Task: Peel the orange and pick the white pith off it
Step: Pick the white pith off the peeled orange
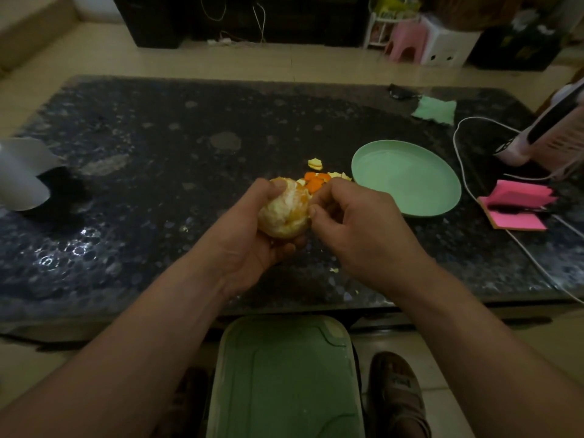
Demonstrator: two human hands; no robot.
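Nearest the viewer, a green stool stands below the surface edge, with a sandalled foot just beside it. Above the surface, the left hand grips the orange from below and behind, fingers curled round it. The orange is mostly peeled and covered in white pith. The right hand has its fingers curled, with its fingertips pinching at the orange's right side. Peel pieces lie on the surface just beyond the hands. A green plate sits to their right. A pink notepad lies farther right, and a green cloth lies near the far edge.
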